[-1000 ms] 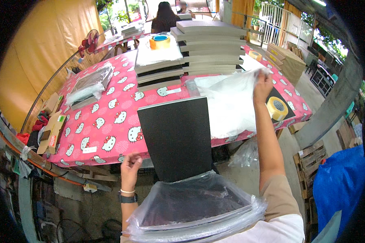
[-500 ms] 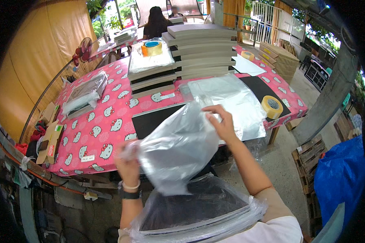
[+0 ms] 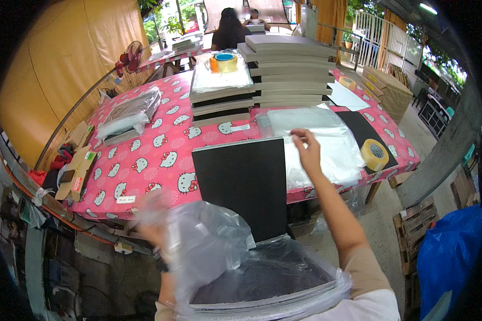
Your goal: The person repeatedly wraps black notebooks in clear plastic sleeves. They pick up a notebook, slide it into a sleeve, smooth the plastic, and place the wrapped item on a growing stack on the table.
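Blurred by motion, my left hand (image 3: 151,220) grips a clear plastic bag (image 3: 206,238), which hangs crumpled over my lap. My right hand (image 3: 308,154) is held off to the right with loosely bent fingers apart and nothing in them. Below it lies a pile of clear plastic bags (image 3: 326,140) on the table. Between my hands a flat black board (image 3: 241,184) shows at the table's near edge, its lower part behind the bag. A plastic-wrapped stack with a black top (image 3: 268,267) rests on my lap.
The table (image 3: 139,174) has a pink patterned cover. Tall stacks of thick grey-edged slabs (image 3: 292,80) stand at its back. A tape roll (image 3: 375,155) lies at right on a black sheet; another (image 3: 223,63) sits on a shorter stack. Wrapped packs (image 3: 128,115) lie left. A person (image 3: 230,29) is beyond.
My right hand has let go of the bag. My left hand has pulled it down and left, uncovering the black board. The whole view has shifted somewhat.
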Demonstrator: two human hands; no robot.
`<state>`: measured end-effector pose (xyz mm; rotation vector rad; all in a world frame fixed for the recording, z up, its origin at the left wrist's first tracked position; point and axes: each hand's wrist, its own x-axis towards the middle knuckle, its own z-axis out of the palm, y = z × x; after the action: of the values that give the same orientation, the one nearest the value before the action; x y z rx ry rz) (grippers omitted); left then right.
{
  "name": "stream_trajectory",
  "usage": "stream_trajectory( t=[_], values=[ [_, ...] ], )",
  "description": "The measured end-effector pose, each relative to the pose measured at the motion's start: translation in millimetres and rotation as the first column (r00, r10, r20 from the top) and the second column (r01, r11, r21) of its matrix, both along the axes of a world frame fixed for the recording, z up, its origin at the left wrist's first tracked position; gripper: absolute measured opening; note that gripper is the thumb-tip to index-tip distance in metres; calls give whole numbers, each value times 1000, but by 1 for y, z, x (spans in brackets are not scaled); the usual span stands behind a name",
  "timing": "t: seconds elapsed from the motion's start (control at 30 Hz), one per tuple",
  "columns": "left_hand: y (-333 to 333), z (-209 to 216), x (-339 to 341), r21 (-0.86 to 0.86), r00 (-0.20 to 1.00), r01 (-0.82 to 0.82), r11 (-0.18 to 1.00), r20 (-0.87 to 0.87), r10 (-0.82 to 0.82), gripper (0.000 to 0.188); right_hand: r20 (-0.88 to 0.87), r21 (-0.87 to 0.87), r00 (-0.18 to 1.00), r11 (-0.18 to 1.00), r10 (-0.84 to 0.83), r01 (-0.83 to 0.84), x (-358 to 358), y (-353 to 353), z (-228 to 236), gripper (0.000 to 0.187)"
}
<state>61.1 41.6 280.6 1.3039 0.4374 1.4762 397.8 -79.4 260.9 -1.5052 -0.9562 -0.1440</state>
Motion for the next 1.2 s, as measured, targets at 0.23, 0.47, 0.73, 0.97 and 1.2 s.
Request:
stream_trajectory(
  t=[0.23, 0.47, 0.73, 0.97, 1.2],
  values=[
    [-45, 36, 90, 327, 834, 389, 861, -523, -178, 11, -253, -105, 660, 658, 707, -746, -149, -25, 36, 48],
    [-28, 38, 79, -35, 717, 545, 837, -498, -488, 20, -177, -379, 943, 865, 282, -330, -97, -43, 33, 21],
    [-48, 16, 86, 42, 779, 520, 853, -433, -453, 21, -403, -42, 814, 880, 419, -474, -123, -28, 27, 16],
    [-46, 14, 82, -244, 717, 610, 753, -234, -657, 24, -379, -35, 831, 891, 407, -452, -129, -29, 45, 14],
    [-53, 17, 84, -249, 746, 609, 753, -141, -651, 19, -204, -109, 911, 917, 358, -384, -125, -30, 43, 16]
  ],
)
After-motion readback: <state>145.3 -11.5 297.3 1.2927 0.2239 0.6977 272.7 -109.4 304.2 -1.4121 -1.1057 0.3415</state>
